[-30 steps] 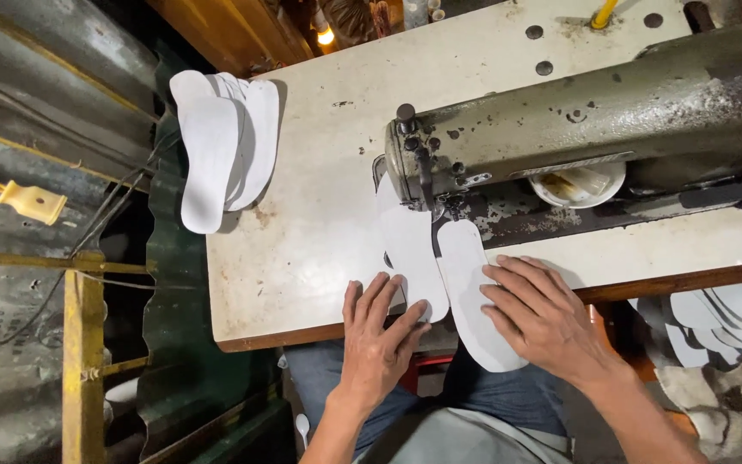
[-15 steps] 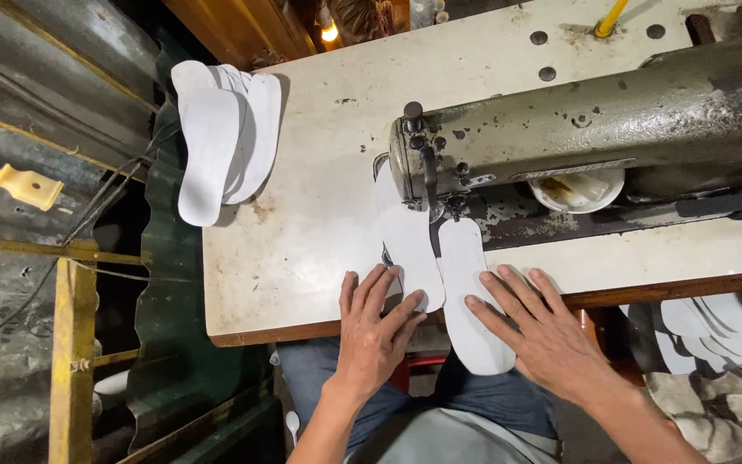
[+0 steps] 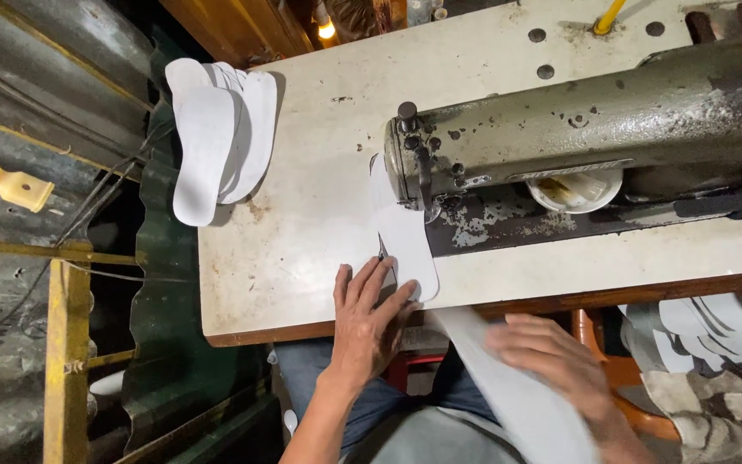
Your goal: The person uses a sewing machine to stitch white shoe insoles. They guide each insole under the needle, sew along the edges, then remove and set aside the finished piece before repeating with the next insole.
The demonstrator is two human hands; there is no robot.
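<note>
Head view: one white insole piece (image 3: 405, 236) lies at the table's (image 3: 302, 249) front edge, running under the sewing machine (image 3: 577, 129) head. My left hand (image 3: 369, 318), fingers spread, presses flat on its near end. My right hand (image 3: 551, 361), blurred, grips a second insole piece (image 3: 517, 395) off the front edge.

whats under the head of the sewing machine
A white insole-shaped piece lies flat on the table, running under the sewing machine head. Its near end shows, pinned by the left hand. The needle and the piece's middle are hidden.
</note>
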